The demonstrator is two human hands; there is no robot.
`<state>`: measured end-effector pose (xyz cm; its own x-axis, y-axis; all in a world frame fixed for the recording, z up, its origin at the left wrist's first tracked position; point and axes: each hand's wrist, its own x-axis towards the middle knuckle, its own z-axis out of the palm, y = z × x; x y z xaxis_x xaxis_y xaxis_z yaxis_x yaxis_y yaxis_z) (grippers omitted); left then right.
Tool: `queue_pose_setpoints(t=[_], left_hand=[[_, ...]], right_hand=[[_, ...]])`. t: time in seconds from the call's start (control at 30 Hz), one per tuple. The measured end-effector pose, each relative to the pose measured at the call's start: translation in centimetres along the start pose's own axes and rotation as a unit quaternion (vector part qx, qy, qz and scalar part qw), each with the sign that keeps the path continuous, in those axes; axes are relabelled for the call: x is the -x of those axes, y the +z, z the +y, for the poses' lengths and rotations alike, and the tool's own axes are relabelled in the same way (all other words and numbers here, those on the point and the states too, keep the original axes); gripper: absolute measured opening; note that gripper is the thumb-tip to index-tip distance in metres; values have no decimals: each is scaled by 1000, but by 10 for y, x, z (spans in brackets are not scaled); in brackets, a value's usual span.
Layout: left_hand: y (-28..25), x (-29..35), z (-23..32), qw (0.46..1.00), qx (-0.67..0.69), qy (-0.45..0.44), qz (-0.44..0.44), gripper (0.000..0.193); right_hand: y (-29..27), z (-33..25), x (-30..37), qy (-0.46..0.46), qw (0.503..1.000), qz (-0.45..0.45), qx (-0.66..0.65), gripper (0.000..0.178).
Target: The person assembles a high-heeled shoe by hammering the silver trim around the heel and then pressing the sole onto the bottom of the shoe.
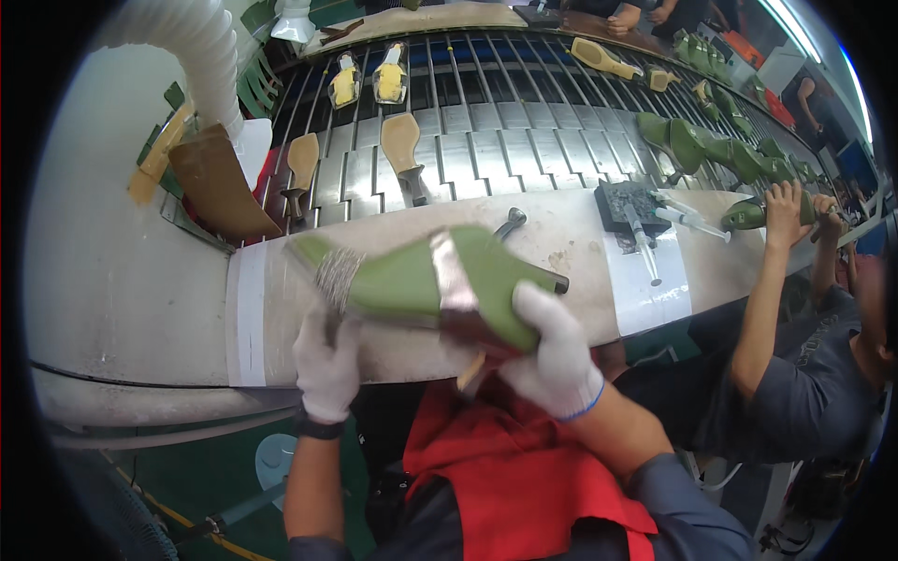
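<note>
Tilted sideways over the bench is a green shoe last (398, 280) with a glittery band round its toe part and a shiny pinkish-silver strap across its middle. My right hand (557, 360), in a white glove, grips its thick end. Under the toe band, my white-gloved left hand (327, 365) has its fingers curled against the last; motion blurs them. Behind the last, a metal tool head (512, 222) lies on the bench, its remainder hidden. A tan piece (470, 372) shows below the last, its kind unclear.
Beyond the bench (561, 234), a roller conveyor carries tan soles with heels (400, 145) and yellow-lined shoes (390, 75). A dark block (629, 206) with syringes (645, 248) stands to the right. A co-worker's hands (788, 213) hold another green last. A white hose (210, 56) hangs left.
</note>
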<state>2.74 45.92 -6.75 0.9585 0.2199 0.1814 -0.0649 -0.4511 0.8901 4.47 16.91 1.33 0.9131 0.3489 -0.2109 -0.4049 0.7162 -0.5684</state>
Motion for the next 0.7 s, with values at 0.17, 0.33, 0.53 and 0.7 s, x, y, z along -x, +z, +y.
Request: queue_pose_setpoints(t=[0.17,0.33,0.53,0.7], left_hand=[[20,-5,15,935,-253,247,4,48],[20,-8,17,928,-269,259,0,48],[18,-6,18,931,-269,245,-1,48],[21,-8,23,930,-276,244,-11,50]], right_hand=[[-16,-76,-106,-201,930,118,283,52],[-45,-127,-200,-319,725,342,505,58],[-22,-104,-198,-466,628,267,563,51],[-23,-55,-192,-316,744,145,571,38]])
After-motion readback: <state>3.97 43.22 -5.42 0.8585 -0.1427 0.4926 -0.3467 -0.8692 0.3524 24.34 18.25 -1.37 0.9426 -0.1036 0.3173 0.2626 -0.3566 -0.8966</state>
